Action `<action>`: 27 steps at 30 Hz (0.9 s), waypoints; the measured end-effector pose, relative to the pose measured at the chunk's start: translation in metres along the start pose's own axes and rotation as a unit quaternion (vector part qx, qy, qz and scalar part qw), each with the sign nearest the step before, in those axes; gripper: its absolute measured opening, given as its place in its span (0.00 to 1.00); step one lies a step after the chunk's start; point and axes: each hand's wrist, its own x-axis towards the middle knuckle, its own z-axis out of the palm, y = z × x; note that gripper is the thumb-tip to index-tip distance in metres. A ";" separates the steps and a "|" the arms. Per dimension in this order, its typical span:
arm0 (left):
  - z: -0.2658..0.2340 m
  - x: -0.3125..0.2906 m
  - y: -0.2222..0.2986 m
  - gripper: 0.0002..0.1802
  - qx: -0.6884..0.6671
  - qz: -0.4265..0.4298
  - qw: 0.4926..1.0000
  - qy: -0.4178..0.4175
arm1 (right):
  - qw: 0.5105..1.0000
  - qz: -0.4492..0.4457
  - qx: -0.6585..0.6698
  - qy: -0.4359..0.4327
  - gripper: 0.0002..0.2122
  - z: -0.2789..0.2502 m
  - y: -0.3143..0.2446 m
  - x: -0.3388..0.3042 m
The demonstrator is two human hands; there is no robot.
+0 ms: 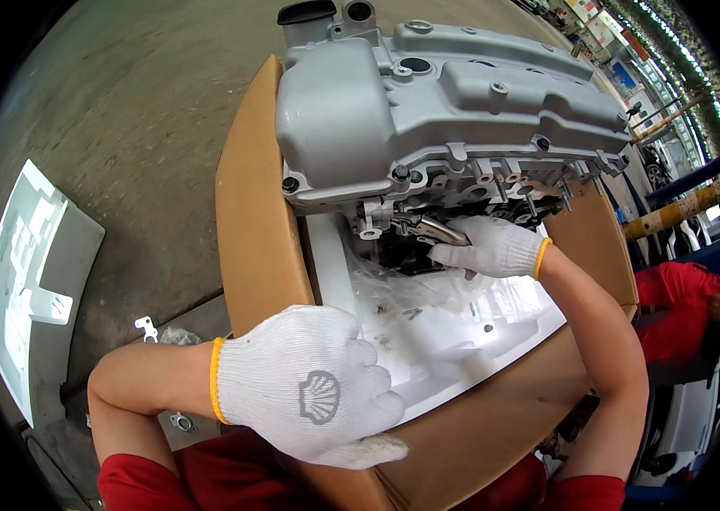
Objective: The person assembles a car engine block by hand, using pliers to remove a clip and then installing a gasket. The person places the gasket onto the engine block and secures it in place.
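A grey metal engine head [428, 102] with a valve cover sits in an open cardboard box [258, 230] lined with white foam [428, 332] and clear plastic film. My right hand [492, 247], in a white knit glove, grips silver pliers [424, 228] whose jaws reach into the engine's side below the cover. My left hand [309, 387], also gloved, is closed into a fist and rests on the box's near edge, holding nothing that I can see.
A white foam packing piece [32, 281] lies on the concrete floor at the left. Small metal brackets [147, 326] lie on the floor near my left arm. Another person in red [683, 302] is at the right, beside yellow posts [688, 204].
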 end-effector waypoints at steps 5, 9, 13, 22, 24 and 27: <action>-0.001 -0.001 -0.002 0.20 0.014 0.012 1.000 -0.017 | 0.991 -0.028 -0.131 0.023 0.33 -0.017 -0.017 -0.007; 0.002 -0.002 -0.001 0.22 0.022 0.008 1.000 -0.010 | 0.986 -0.021 -0.124 0.109 0.34 0.004 -0.014 0.002; -0.006 0.004 0.003 0.25 0.033 -0.006 0.998 -0.059 | 0.984 -0.057 0.034 0.165 0.32 0.048 0.008 0.022; 0.000 0.000 0.000 0.24 0.023 -0.006 0.999 -0.030 | 0.999 -0.011 -0.027 0.033 0.33 0.002 -0.010 0.000; 0.001 -0.001 -0.001 0.24 0.019 0.002 1.000 -0.013 | 0.995 0.013 -0.097 0.012 0.35 -0.012 -0.023 -0.008; -0.001 0.001 -0.002 0.24 0.017 0.001 0.999 -0.033 | 0.987 -0.019 -0.152 0.049 0.36 -0.014 -0.018 -0.006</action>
